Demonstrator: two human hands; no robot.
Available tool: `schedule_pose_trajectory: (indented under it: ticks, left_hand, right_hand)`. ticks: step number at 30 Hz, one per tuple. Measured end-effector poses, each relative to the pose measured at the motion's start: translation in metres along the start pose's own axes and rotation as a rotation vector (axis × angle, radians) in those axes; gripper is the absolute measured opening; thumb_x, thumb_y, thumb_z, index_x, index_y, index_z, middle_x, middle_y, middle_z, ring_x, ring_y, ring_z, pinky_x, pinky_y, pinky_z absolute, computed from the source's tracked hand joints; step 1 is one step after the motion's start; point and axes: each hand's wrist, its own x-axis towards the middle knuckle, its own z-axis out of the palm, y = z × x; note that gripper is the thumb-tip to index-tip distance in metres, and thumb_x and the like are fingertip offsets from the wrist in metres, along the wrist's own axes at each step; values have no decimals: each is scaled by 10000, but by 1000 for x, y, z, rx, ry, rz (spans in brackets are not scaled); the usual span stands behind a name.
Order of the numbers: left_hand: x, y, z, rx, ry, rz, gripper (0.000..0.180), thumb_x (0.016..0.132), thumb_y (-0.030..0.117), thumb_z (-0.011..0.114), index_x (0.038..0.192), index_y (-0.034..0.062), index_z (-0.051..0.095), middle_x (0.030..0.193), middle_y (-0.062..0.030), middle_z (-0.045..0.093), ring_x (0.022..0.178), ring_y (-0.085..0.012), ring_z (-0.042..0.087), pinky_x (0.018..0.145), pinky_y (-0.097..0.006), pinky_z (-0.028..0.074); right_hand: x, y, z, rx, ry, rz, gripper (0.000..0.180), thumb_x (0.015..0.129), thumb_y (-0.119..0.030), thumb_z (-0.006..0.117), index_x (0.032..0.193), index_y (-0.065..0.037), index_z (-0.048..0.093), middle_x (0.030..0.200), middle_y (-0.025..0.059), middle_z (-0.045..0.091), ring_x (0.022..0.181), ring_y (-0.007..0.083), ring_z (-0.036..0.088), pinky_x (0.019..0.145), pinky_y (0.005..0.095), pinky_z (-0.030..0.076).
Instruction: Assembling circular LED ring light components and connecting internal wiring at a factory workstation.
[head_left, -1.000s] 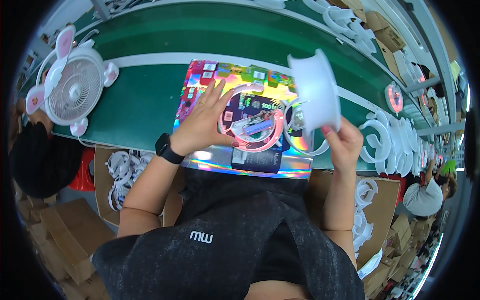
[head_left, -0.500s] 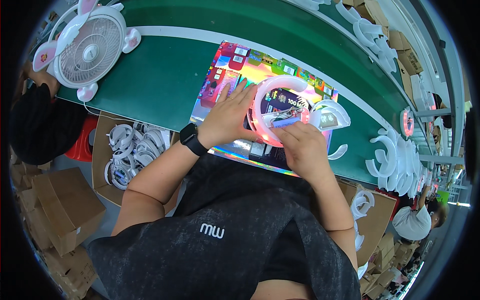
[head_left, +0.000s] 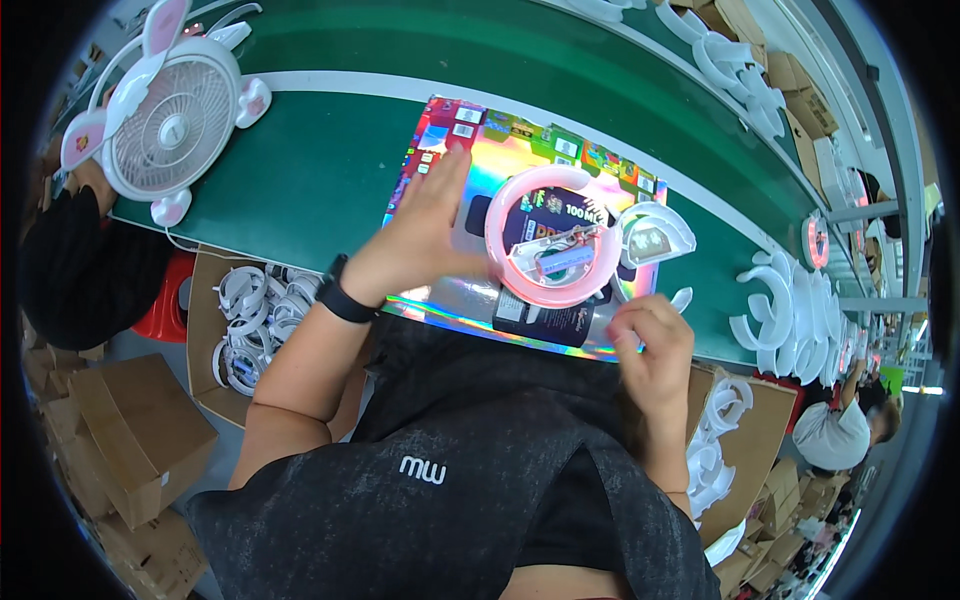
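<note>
A round ring light (head_left: pixel 512 283), white with a pink glow, lies on a shiny, colourful printed sheet (head_left: pixel 450 290). Inside its opening sit a blue cylindrical battery (head_left: pixel 565 261) and thin wires. Beside the ring on the right is a white half-round part (head_left: pixel 680 230) with a pale inner plate. My left hand (head_left: pixel 425 235) hovers left of the ring with fingers stretched; its thumb is blurred close to the rim, and contact cannot be made out. My right hand (head_left: pixel 655 355) is at the sheet's lower right edge, fingers curled, nothing showing in it. A small white curved piece (head_left: pixel 682 300) lies just beyond it.
A white fan (head_left: pixel 175 130) with ear shapes stands at the bench's left. Cartons of white parts flank me: one at left (head_left: pixel 225 392), one at right (head_left: pixel 752 440). White curved shells (head_left: pixel 785 320) line the right side. Other people sit left and far right.
My right hand has left the battery area and drawn back toward me. My left hand has shifted left off the ring. The ring's red glow has faded to pale pink.
</note>
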Motion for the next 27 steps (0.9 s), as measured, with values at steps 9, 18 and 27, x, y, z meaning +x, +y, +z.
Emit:
schedule_pose_trajectory:
  ticks: [9,18,27]
  left_hand:
    - [56,45,8,56,-281,-14,791,909,468,614,1473,-7,329,1298,-273,552,1178,-369,571,970,-371,456]
    - [75,67,45,327,-194,90,580,894,485,591,1282,53,586,932,-199,694,902,-342,666,770,-425,511]
    - [70,45,67,86,-12,114,231,954,272,529,963,91,673,780,-131,673,758,-333,647,672,-460,496]
  right_hand:
    - [-20,83,37,-65,300,350,323,975,-296,546,957,1,670,817,158,664,813,308,638,695,390,489]
    - [0,57,54,662,234,572,299,907,-229,680,1109,-9,675,862,77,716,722,93,638,641,248,492]
    - [-10,57,62,608,353,534,160,916,-131,661,982,14,673,776,85,718,675,87,654,593,247,501]
